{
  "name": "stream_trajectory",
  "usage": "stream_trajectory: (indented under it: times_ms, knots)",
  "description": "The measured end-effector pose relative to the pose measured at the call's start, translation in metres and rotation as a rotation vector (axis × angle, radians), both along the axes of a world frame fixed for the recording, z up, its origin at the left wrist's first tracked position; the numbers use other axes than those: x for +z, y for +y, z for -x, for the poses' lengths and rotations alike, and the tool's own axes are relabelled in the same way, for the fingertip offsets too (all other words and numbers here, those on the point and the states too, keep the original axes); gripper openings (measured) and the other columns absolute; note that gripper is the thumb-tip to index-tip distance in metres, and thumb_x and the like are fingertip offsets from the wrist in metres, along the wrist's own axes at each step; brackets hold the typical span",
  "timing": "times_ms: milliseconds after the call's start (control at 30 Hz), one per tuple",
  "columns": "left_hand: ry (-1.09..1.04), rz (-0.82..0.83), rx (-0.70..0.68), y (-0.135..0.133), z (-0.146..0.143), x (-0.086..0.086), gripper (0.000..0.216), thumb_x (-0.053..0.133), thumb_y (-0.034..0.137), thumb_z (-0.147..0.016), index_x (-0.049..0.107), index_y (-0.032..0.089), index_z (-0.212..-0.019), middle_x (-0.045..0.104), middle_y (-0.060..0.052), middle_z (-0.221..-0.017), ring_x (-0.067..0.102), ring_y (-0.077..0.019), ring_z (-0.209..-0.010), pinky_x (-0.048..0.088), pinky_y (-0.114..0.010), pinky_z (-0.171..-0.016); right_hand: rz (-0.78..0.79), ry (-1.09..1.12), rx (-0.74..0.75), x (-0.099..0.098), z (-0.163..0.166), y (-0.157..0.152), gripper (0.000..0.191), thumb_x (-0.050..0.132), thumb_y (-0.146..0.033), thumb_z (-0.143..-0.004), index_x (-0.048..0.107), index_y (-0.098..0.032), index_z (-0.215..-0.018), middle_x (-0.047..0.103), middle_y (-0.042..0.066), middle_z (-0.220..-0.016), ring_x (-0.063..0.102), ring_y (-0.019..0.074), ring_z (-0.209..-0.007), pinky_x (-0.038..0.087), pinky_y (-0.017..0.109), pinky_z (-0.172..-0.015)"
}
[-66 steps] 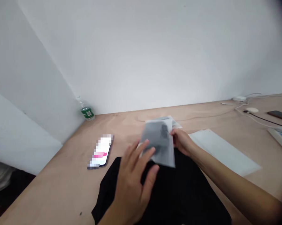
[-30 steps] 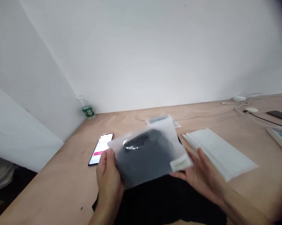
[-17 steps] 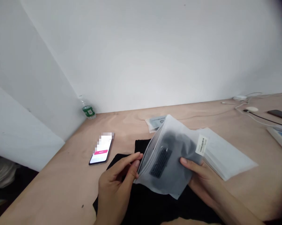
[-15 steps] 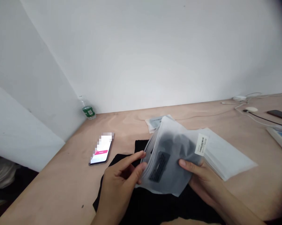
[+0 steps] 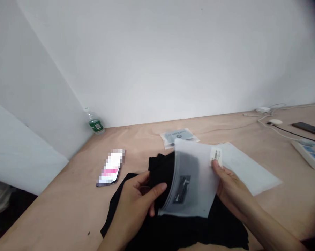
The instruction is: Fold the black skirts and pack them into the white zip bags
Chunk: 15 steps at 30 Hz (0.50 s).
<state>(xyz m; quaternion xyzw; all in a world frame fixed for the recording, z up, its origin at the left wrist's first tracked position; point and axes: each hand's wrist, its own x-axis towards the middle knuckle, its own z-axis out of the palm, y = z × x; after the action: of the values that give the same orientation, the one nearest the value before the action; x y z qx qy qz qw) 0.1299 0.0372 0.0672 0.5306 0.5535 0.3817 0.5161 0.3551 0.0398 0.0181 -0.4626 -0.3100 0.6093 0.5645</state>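
Note:
Between my hands is a frosted plastic zip bag [image 5: 199,188] with a dark printed patch and a white barcode label [image 5: 216,155]. My right hand [image 5: 229,183] grips its right side, thumb over the label's lower edge. My left hand [image 5: 136,200] is closed on a folded black cloth [image 5: 161,169] at the bag's open left edge. Part of that cloth sticks out, and a dark shape shows through the bag's film. A larger spread of black fabric [image 5: 178,233] lies on the table beneath both hands.
More frosted bags [image 5: 248,170] lie to the right. A small printed packet [image 5: 178,136] lies behind. On the left are a lit phone [image 5: 111,167] and a water bottle [image 5: 96,123]. Cables [image 5: 262,122], a dark phone [image 5: 309,128] and a white device [image 5: 307,151] lie far right.
My left fingers have moved from the bag's edge onto the black cloth, which now shows outside the opening. My right hand has shifted up to the label.

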Motion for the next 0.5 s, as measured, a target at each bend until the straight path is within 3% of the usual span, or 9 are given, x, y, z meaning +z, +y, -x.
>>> stream_trajectory:
  times_ms: [100,167,200,300,367,433,500]
  knots:
    - [0.048,-0.165,0.238,-0.001,0.013,0.005,0.019,0.069,0.036,-0.066,0.062,0.018,-0.070,0.056,0.005,-0.042,0.042,-0.0072,-0.031,0.033,-0.018,-0.033,-0.040,-0.256,-0.209,0.000,-0.038,0.016,0.036,0.051,-0.052,-0.079,0.060,-0.022,-0.098,0.069,0.007,-0.089,0.064,0.0241,-0.081,0.052,0.034,-0.066]
    - [0.085,-0.328,0.344,-0.003,0.021,0.009,0.014,0.069,0.032,-0.066,0.063,0.020,-0.067,0.063,0.002,-0.052,0.054,-0.0119,-0.042,0.046,-0.022,-0.042,-0.040,-0.676,-0.395,0.003,-0.075,0.030,0.038,0.039,-0.055,-0.082,0.059,-0.023,-0.090,0.068,0.008,-0.078,0.064,0.0236,-0.069,0.049,0.035,-0.057]
    - [0.114,-0.426,0.366,-0.004,0.025,0.010,0.010,0.067,0.029,-0.067,0.065,0.021,-0.070,0.067,0.000,-0.063,0.061,-0.0149,-0.054,0.052,-0.025,-0.051,-0.025,-0.769,-0.439,0.006,-0.094,0.037,0.038,0.041,-0.056,-0.081,0.058,-0.023,-0.086,0.066,0.008,-0.074,0.062,0.0243,-0.067,0.048,0.036,-0.056]
    - [0.235,-0.681,0.266,-0.005,0.035,0.007,0.018,0.058,0.021,-0.073,0.067,0.027,-0.087,0.068,0.001,-0.095,0.062,-0.0200,-0.095,0.052,-0.031,-0.081,0.024,-0.988,-0.492,0.009,-0.145,0.057,0.031,0.055,-0.054,-0.072,0.059,-0.024,-0.068,0.057,0.006,-0.058,0.057,0.0267,-0.060,0.042,0.042,-0.056]
    - [0.305,-0.768,0.133,-0.004,0.041,0.000,0.027,0.051,0.016,-0.078,0.065,0.030,-0.096,0.064,0.003,-0.109,0.057,-0.0183,-0.106,0.047,-0.033,-0.092,0.046,-1.109,-0.491,0.006,-0.165,0.067,0.026,0.065,-0.049,-0.066,0.059,-0.024,-0.061,0.055,0.006,-0.056,0.056,0.0306,-0.065,0.040,0.050,-0.065]
    - [0.373,-0.803,0.022,-0.002,0.045,-0.008,0.034,0.047,0.011,-0.080,0.062,0.032,-0.101,0.062,0.004,-0.113,0.056,-0.0160,-0.108,0.045,-0.032,-0.094,0.027,-1.195,-0.495,-0.001,-0.166,0.070,0.022,0.070,-0.043,-0.061,0.061,-0.023,-0.066,0.059,0.008,-0.066,0.055,0.0355,-0.077,0.035,0.057,-0.076]
    - [0.441,-0.839,-0.080,0.000,0.046,-0.014,0.041,0.044,0.006,-0.081,0.059,0.034,-0.107,0.061,0.005,-0.116,0.056,-0.0140,-0.108,0.045,-0.031,-0.095,-0.043,-1.254,-0.491,-0.007,-0.148,0.065,0.026,0.071,-0.040,-0.060,0.063,-0.023,-0.079,0.062,0.012,-0.086,0.053,0.0363,-0.089,0.032,0.057,-0.083]
